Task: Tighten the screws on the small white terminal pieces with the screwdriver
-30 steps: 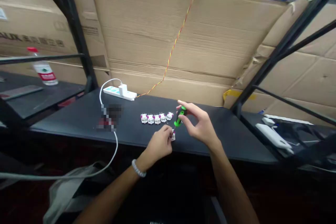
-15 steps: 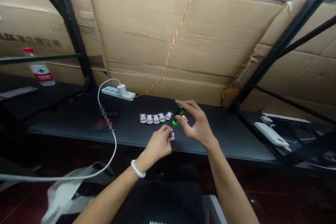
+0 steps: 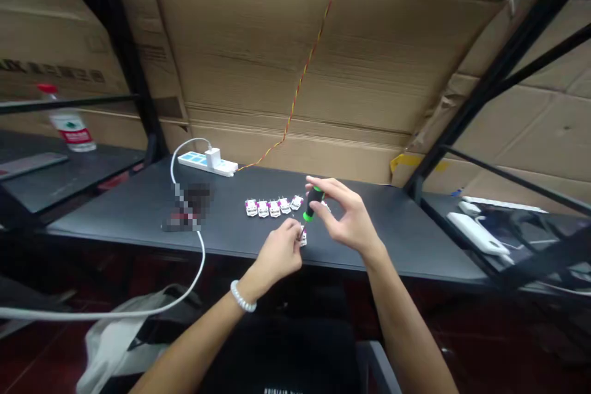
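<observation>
My right hand (image 3: 344, 212) is closed on a black and green screwdriver (image 3: 314, 202), its shaft slanting down toward the table. At the screwdriver's tip, my left hand (image 3: 281, 248) pinches a small white and purple part (image 3: 303, 237) near the table's front edge; the fingers cover much of it. Just beyond the hands, a row of similar small white and purple parts (image 3: 274, 208) lies on the black tabletop (image 3: 221, 221). Another white part (image 3: 325, 204) shows partly behind my right hand.
A white power strip (image 3: 207, 163) with a plugged-in adapter sits at the back left. Its white cable (image 3: 203, 258) hangs over the front edge. Cardboard (image 3: 258, 43) walls the back. Black metal posts (image 3: 127, 43) frame both sides. A bottle (image 3: 71, 126) stands at far left.
Both hands stay in nearly the same place, with the screwdriver turned slightly in my right fingers. The picture's brightness has shifted.
</observation>
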The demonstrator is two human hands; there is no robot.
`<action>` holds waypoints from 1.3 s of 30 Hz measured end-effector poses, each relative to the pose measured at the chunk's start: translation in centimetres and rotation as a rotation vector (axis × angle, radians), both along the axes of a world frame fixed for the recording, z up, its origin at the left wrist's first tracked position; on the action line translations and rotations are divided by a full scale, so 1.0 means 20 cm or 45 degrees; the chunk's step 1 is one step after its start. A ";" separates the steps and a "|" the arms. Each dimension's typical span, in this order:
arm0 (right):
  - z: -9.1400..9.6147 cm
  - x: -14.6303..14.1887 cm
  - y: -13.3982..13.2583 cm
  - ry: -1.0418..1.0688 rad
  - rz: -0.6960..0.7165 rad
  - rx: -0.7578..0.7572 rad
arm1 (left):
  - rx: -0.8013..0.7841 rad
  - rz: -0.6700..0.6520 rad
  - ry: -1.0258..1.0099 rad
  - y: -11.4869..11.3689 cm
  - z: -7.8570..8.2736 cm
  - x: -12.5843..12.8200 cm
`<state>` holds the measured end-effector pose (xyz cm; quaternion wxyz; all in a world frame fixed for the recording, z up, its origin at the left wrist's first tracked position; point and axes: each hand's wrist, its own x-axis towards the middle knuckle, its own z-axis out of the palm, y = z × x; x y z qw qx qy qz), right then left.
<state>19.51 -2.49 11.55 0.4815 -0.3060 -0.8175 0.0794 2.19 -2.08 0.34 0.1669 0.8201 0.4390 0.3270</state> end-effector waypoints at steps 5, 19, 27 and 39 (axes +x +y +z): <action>0.00 -0.01 0.00 -0.059 -0.081 0.082 | 0.001 0.017 0.034 -0.01 0.01 0.00; 0.01 0.00 -0.01 -0.101 -0.048 0.051 | 0.022 0.034 0.072 -0.01 0.01 0.01; 0.00 0.00 -0.02 -0.094 -0.126 0.071 | 0.009 0.018 0.049 -0.01 0.02 0.01; -0.01 0.00 -0.01 -0.056 -0.095 0.031 | 0.021 0.003 0.029 -0.01 0.02 0.01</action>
